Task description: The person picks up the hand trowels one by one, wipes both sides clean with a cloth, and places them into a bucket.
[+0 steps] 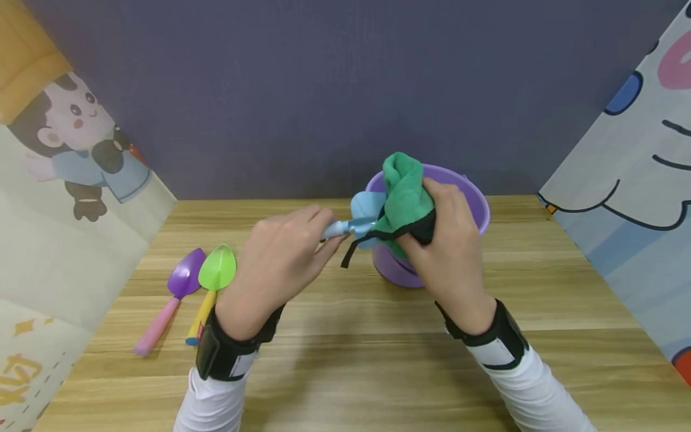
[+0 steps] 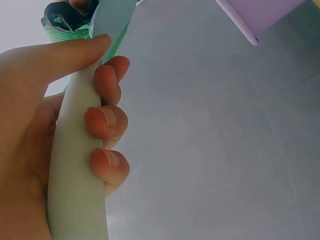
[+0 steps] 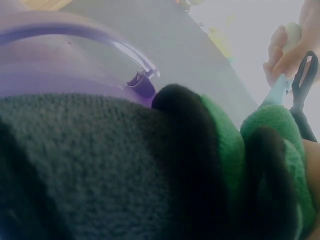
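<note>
So the left hand (image 1: 286,255) is gripping a blue shovel (image 1: 369,206) by its pale handle, with the fingers curling round it and the thumb lying along the top. The right hand (image 1: 453,246) is clutching a bunched green and black cloth (image 1: 407,201), which is overlapping part of the blue blade, and a black strap is dangling off it. Both are hovering in front of a purple bucket (image 1: 479,207) that's standing on the wooden desk (image 1: 356,372). Over to the left, 2 more shovels are lying side by side: 1 purple with a pink handle (image 1: 158,326), 1 green with a yellow handle (image 1: 202,317).
</note>
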A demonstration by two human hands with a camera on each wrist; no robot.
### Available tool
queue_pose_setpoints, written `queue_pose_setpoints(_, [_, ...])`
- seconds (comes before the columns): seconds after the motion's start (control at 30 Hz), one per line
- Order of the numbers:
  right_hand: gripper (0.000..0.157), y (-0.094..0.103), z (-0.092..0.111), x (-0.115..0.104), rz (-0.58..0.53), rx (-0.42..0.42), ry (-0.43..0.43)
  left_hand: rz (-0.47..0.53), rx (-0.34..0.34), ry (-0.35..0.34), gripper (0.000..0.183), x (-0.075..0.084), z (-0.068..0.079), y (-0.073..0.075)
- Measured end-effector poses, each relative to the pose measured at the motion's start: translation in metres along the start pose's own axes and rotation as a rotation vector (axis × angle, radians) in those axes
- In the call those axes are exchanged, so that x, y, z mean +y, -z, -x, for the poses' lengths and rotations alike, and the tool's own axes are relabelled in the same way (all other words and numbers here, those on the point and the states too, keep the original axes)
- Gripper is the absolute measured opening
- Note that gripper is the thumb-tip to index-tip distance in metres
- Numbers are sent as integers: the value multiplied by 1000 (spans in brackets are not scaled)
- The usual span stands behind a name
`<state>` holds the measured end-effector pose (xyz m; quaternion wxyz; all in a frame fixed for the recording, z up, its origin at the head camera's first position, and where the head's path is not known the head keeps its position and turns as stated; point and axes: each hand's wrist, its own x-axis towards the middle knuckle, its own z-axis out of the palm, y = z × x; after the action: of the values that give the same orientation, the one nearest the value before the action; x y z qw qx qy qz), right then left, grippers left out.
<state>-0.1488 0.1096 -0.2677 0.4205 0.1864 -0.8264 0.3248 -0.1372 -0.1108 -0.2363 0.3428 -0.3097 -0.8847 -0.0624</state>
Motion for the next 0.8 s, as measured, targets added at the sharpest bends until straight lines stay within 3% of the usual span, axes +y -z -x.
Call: queue_pose_setpoints(0.8, [58,4,-6,5,18,35,-32,27,36,6,19,-4,0,2])
